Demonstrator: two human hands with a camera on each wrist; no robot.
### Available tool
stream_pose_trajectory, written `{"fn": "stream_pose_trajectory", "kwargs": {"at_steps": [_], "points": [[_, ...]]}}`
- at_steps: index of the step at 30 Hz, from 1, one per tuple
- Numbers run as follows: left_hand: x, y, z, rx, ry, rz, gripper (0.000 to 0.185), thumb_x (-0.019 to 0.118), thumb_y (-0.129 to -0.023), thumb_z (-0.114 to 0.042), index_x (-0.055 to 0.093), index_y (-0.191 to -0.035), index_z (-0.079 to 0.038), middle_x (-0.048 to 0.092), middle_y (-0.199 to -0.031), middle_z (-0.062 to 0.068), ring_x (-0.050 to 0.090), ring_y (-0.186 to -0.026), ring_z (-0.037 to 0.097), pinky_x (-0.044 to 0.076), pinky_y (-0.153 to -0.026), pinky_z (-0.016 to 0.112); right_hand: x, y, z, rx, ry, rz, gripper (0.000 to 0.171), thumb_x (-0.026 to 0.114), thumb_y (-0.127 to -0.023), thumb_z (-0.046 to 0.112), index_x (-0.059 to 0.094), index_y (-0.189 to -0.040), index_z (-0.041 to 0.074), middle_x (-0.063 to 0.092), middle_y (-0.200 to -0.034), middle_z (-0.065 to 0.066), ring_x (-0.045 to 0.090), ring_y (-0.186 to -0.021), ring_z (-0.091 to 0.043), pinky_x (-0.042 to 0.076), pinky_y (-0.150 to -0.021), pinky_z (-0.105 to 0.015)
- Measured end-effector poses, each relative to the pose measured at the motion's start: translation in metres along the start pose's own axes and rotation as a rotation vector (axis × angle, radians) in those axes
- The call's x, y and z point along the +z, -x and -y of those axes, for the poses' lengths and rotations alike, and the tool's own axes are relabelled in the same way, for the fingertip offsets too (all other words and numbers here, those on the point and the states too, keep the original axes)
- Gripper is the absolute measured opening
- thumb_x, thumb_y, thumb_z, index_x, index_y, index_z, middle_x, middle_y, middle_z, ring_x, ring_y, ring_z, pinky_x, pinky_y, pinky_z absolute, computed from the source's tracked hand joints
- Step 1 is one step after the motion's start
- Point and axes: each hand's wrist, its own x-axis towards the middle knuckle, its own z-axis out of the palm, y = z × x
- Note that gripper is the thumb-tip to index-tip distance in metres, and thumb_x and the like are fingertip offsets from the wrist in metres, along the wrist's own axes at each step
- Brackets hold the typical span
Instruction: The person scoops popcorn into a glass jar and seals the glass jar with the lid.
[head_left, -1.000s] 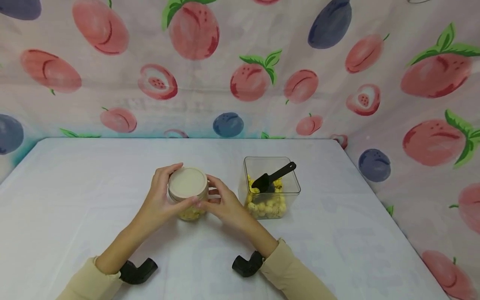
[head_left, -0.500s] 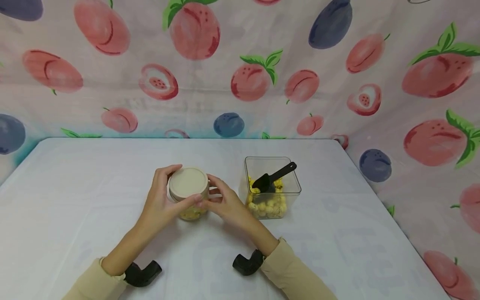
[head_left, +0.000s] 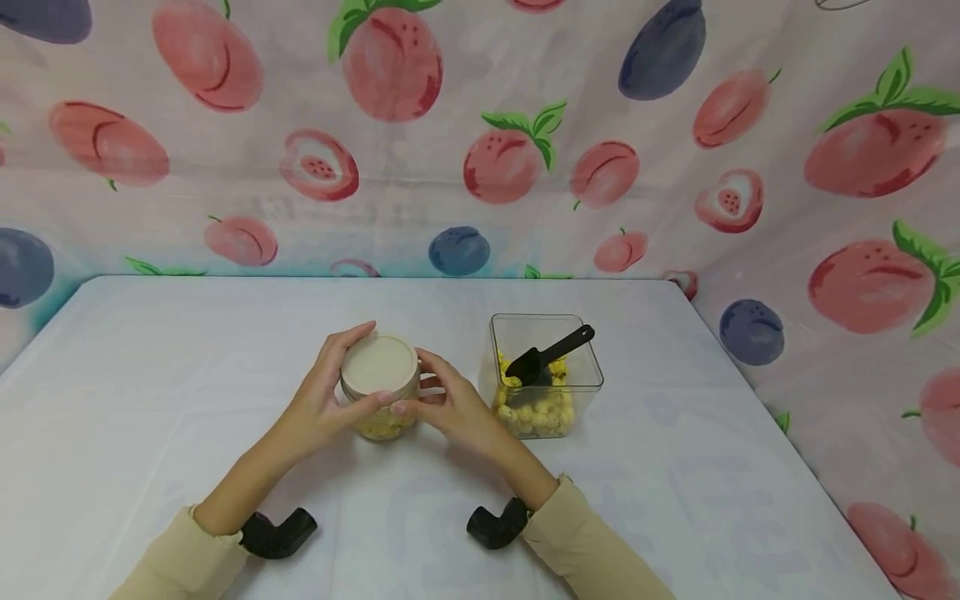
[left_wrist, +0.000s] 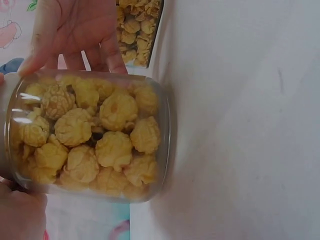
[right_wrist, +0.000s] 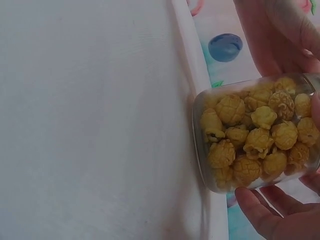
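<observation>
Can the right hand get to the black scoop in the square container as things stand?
Probably yes, once freed. The right hand grips the jar. The black scoop sticks out of the open container just to its right, with nothing between.

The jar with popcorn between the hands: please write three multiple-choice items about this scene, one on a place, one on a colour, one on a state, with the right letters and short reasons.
1. Where is the square clear container relative to the jar?
A. On its right side
B. On its left side
C. On top of it

2. What colour is the scoop in the container?
A. White
B. Black
C. Red

3. What is the state of the jar?
A. Open and empty
B. Tipped over on the table
C. Upright, lid on, gripped by both hands

Answers:
1 A, the head view shows the container right of the jar.
2 B, the scoop is black.
3 C, the left hand and right hand curl around the lidded jar.
</observation>
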Motion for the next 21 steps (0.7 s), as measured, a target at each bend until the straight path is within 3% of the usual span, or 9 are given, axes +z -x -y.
{"fn": "stream_pose_trajectory", "kwargs": {"at_steps": [6,21], "points": [[-0.002,0.0,0.001,-0.015,0.004,0.03,0.08,0.07,-0.08,-0.007,0.025,-0.146,-0.014,0.033,-0.14,0.016,0.037,-0.125,0.03,0.03,-0.102,0.061,0.001,0.0,-0.001,-0.001,-0.002,-0.004,0.069,0.066,-0.087,0.026,0.03,-0.145,0.022,0.045,-0.134,-0.007,0.05,-0.117,-0.024,0.047,-0.098,-0.036],[0.001,-0.001,-0.015,-0.145,-0.208,-0.074,0.086,0.082,-0.069,-0.027,0.036,-0.138,-0.004,0.038,-0.129,0.016,0.044,-0.118,0.033,0.04,-0.097,0.056,0.003,-0.001,-0.001,-0.026,-0.007,-0.002,0.068,0.067,-0.087,0.017,0.03,-0.144,0.017,0.046,-0.13,-0.009,0.053,-0.114,-0.024,0.048,-0.096,-0.032]]}}
